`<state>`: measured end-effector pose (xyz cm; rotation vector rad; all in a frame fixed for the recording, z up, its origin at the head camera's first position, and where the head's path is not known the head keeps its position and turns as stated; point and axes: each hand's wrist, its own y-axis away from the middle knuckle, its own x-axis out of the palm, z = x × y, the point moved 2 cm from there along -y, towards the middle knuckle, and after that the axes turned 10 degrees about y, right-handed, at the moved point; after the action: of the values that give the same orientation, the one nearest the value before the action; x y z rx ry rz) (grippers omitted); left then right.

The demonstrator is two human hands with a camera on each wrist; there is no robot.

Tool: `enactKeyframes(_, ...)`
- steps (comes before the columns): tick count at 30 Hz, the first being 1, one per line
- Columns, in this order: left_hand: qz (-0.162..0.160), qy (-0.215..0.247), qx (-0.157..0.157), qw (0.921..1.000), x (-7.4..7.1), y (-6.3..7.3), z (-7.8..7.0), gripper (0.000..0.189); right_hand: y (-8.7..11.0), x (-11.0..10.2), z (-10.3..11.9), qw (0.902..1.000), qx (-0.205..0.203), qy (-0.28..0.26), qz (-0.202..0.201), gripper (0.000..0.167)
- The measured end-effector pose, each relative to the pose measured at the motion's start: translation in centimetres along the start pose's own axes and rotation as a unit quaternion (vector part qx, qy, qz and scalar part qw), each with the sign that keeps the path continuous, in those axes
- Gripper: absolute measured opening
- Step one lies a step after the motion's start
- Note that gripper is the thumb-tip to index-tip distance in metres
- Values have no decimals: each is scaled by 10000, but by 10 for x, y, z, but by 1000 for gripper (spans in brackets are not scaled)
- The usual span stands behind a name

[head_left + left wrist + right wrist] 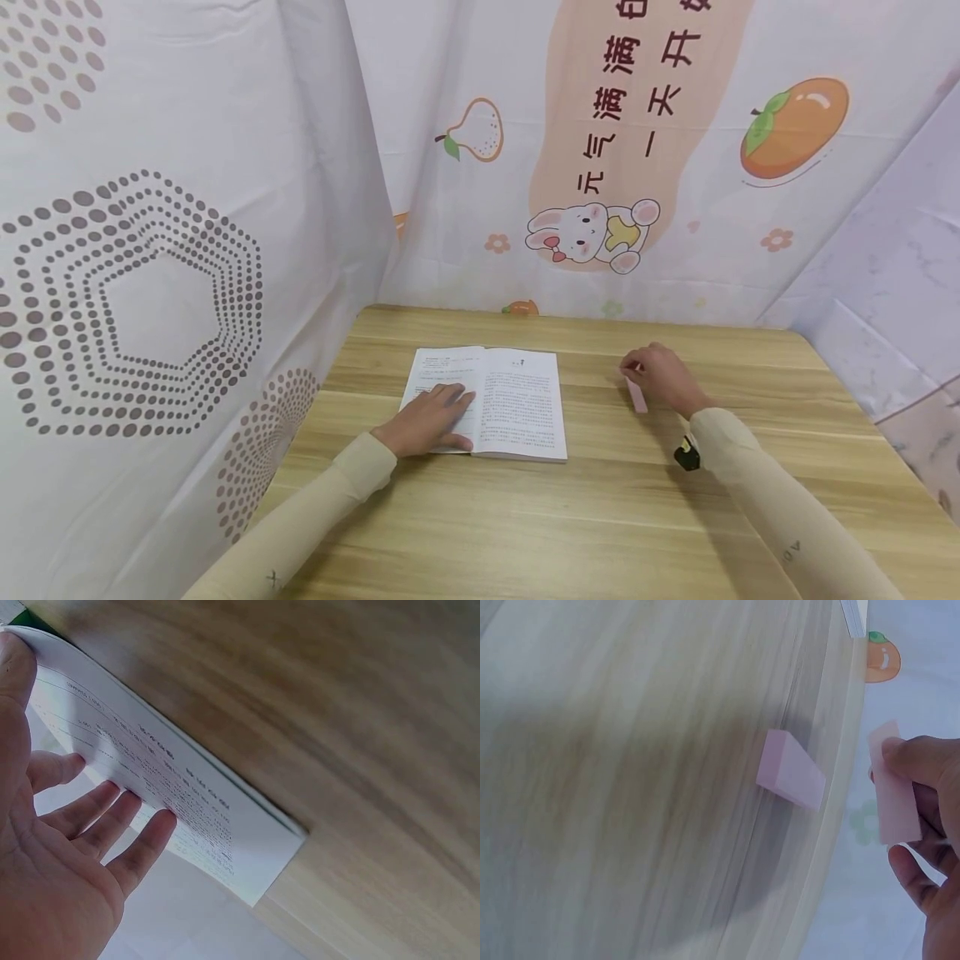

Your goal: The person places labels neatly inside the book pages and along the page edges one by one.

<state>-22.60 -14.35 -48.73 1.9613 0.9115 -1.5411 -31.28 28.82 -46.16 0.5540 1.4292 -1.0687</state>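
An open book [522,408] with printed pages lies flat on the table. My left hand [429,421] rests on its left page, fingers spread; the left wrist view shows the fingertips [166,817] touching the print. My right hand [934,795] pinches a single pink sticky note [896,799] between thumb and fingers, to the right of the book. Near it on the table stands a thick pink pad of sticky notes [784,772], apart from the hand in the right wrist view. In the head view the pad [638,397] shows just below the hand.
The wood-grain table [480,533] reaches back to a printed curtain [465,250]. Another patterned curtain [315,208] hangs close along the left side, and a pale marbled one [892,275] on the right. A black-and-yellow device [687,454] sits at the right wrist.
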Motion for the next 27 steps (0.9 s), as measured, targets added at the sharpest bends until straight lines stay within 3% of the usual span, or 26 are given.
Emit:
enactKeyframes(15,51,30,-63,10000,0,0,1,93,-12,4,20,9998,-95,6,193,8)
enactKeyframes(27,-1,49,-44,10000,0,0,1,93,-21,7,33,9994,-334,1,-39,8)
